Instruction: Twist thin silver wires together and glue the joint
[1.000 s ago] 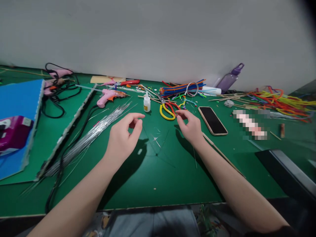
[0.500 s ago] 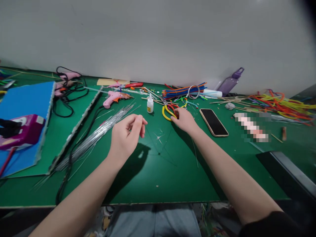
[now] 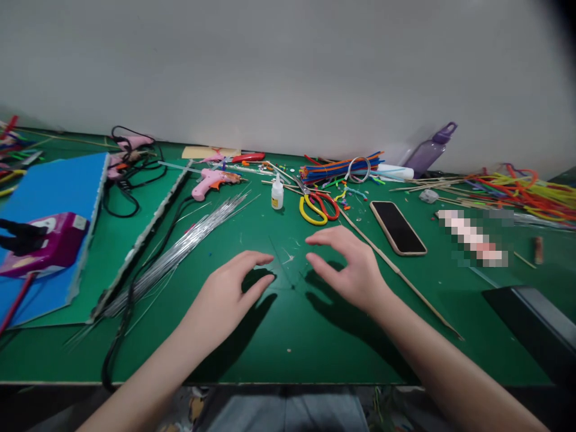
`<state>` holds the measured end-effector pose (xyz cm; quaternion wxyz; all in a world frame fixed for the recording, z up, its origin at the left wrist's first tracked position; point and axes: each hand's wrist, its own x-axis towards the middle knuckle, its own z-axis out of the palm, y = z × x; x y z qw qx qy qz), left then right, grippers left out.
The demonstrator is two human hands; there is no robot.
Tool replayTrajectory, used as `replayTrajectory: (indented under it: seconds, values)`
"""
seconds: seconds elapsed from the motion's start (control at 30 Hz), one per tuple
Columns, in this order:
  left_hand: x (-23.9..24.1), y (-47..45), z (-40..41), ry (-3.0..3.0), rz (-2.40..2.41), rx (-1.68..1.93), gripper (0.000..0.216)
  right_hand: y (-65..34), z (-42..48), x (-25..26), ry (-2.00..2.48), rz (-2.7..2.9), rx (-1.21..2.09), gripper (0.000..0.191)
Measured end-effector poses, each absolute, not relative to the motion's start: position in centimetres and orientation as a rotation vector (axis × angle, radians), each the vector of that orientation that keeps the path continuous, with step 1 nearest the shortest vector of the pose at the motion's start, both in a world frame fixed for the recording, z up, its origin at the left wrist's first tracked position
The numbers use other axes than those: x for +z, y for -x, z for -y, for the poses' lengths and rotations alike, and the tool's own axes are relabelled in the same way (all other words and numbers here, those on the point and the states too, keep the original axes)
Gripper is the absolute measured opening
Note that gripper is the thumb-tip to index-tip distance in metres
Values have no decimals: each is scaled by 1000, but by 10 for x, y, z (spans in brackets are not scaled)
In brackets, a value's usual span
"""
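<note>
Hovering: my left hand (image 3: 225,294) and right hand (image 3: 353,270) sit low over the bare middle of the green cutting mat (image 3: 288,336), palms down, close together but apart.
Left fingers: loosely curled and spread, tips toward the mat; I see nothing gripped in them.
Right fingers: half open, arched like a claw, also holding nothing that I can make out.
Thing between hands: a few very thin clear strands (image 3: 288,261), crossing on the mat, lie just between my fingertips. I cannot tell whether either hand touches them.
Left of my hands: a fanned bundle of thin silver wires (image 3: 180,249), with a black cable (image 3: 130,294) running across it.
Beyond my hands: a small white glue bottle (image 3: 278,196), yellow-and-red handled scissors (image 3: 317,207) and a pink hot glue gun (image 3: 211,179).
Right side: a long thin wooden stick (image 3: 396,270) runs just beside my right wrist; a dark phone in a tan case (image 3: 398,227) lies near it.
Risk one: the strands are nearly invisible against the green, so I judge a pinch could close on nothing or brush them aside.
Risk two: a careless sweep of my right forearm could roll the stick into the phone.
Risk three: drifting left could snag the loose wire tips and scatter the bundle.
</note>
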<state>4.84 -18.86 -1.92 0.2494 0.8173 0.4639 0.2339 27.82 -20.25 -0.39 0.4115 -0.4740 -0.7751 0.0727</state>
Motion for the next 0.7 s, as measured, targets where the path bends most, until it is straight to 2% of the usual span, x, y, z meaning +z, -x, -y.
replayTrajectory:
  seconds: [0.23, 0.7]
  values:
    - [-38, -43, 202, -2472, -1380, 671, 27, -267, 216, -11, 1286, 2124, -3, 27]
    - [-46, -34, 200, -2358, -1296, 698, 20, -258, 215, -19, 1139, 2285, -465, 18]
